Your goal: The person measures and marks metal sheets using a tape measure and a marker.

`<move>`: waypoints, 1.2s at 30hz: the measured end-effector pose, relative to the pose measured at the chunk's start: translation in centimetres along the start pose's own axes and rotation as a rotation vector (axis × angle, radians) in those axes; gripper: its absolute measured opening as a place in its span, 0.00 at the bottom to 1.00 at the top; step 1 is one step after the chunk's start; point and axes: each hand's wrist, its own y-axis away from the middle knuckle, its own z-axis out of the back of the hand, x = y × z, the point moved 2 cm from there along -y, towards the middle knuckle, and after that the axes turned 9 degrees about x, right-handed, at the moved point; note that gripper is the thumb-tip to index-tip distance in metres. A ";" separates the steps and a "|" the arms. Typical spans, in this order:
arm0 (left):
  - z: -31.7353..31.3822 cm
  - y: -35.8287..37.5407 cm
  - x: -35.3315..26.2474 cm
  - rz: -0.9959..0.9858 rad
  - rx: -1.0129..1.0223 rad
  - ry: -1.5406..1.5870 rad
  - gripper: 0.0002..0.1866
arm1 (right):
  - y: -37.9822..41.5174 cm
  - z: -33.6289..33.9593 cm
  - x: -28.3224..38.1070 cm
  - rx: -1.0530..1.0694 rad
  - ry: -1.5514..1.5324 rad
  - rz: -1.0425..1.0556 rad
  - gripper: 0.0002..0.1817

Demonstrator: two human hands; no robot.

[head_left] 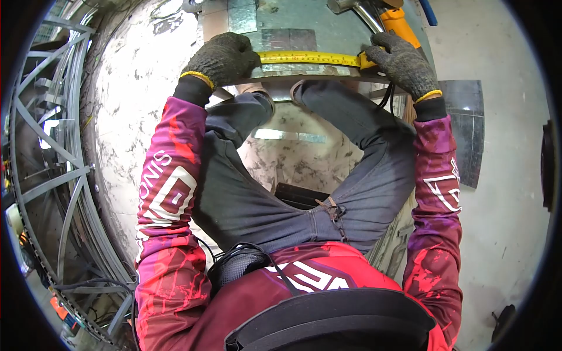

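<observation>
A yellow tape measure blade (307, 57) is stretched along the near edge of a metal-topped work surface (275, 14). My left hand (225, 58), in a dark knit glove, is closed at the blade's left end; its fingertips are partly hidden. My right hand (405, 65), gloved alike, grips the yellow tape measure case (367, 60) at the other end. Behind the blade lies a dark flat metal plate (288, 40). A hammer (358, 11) and an orange power tool (401, 26) lie just beyond my right hand.
Metal trusses and long bars (64, 158) are stacked along the left side. Dark sheets (463, 131) lie on the floor at right. Black cables (386, 96) hang below my right hand. My knees are spread in front of the work surface. A blue rod (429, 11) shows at top right.
</observation>
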 end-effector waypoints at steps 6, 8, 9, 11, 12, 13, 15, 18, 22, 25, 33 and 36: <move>0.3 0.3 0.2 -0.065 -0.052 -0.108 0.18 | -0.4 0.2 0.7 0.024 0.004 -0.089 0.29; 0.3 0.2 0.3 -0.032 -0.055 -0.084 0.18 | -0.3 0.4 1.1 0.031 -0.054 -0.117 0.29; 0.2 0.2 0.3 -0.033 -0.053 -0.084 0.18 | -0.2 0.4 1.2 0.037 -0.109 -0.143 0.29; 0.2 0.3 0.3 -0.014 -0.044 -0.040 0.18 | -0.1 0.3 1.3 0.038 -0.168 -0.184 0.30; 0.1 0.3 0.4 -0.013 -0.043 -0.039 0.18 | -0.1 0.3 1.3 0.038 -0.225 -0.223 0.30; 0.1 0.3 0.5 -0.037 -0.058 -0.047 0.18 | -0.1 0.2 1.3 0.039 -0.226 -0.222 0.30; 0.1 0.4 0.4 -0.060 -0.074 -0.053 0.18 | -0.3 0.0 1.0 0.005 -0.199 -0.230 0.31; 0.1 0.5 0.3 -0.033 -0.053 -0.046 0.18 | -0.3 -0.1 0.9 -0.019 -0.145 -0.202 0.31; 0.0 0.4 0.4 -0.034 -0.074 -0.059 0.17 | -0.8 0.1 0.8 0.019 -0.050 -0.165 0.31; -0.2 0.7 0.3 -0.035 -0.086 -0.045 0.17 | -1.0 0.4 1.6 0.038 -0.012 -0.148 0.30; -0.2 0.9 0.0 -0.009 -0.094 -0.063 0.17 | -1.0 -0.2 2.4 -0.055 0.105 -0.213 0.27; -0.3 1.2 0.3 -0.049 -0.109 -0.074 0.16 | 0.6 -0.3 6.1 -0.299 0.243 -0.036 0.20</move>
